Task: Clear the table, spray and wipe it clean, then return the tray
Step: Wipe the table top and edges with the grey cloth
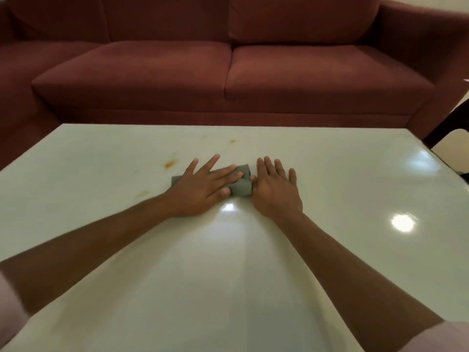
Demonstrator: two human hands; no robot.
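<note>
As seen from the head camera, the left hand [200, 189] lies flat, fingers spread, pressing a small folded grey cloth [241, 182] onto the glossy white rectangular table [330, 179]; the right hand [276, 189] lies flat and spread beside it, touching the cloth's edge. Orange stains [169, 163] mark the tabletop left of them, before a maroon fabric sofa [228, 72]

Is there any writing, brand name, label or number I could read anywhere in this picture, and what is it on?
None: no words, labels, brands or numbers show.
The grey cloth under the left hand and beside the right hand is plain.
The white table bears only orange stains.
The red sofa is plain.
</note>
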